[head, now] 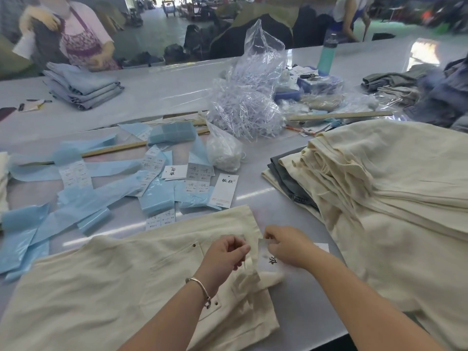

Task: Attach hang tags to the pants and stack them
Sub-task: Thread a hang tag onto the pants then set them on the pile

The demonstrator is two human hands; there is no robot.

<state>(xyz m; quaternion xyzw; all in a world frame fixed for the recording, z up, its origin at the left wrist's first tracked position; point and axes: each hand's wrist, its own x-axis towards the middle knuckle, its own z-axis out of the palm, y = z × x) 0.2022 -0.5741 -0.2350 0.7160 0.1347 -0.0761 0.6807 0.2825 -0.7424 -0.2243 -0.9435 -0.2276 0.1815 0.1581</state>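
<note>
Cream pants point(106, 287) spread flat at table's point(253, 196) near edge. Left hand point(222, 252), fingers curled, pinching something thin over waistband. Right hand point(286, 245) pinching white hang tag point(268, 257) just beside. Cream stack point(385, 178) to the right.

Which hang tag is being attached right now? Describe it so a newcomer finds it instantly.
Start at the cream pants spread across the near table edge. Over their right end both hands meet: the left hand and the right hand, which pinches the hang tag. Unlike the loose tags lying flat farther back among blue bags, it is held up off the table.
</note>
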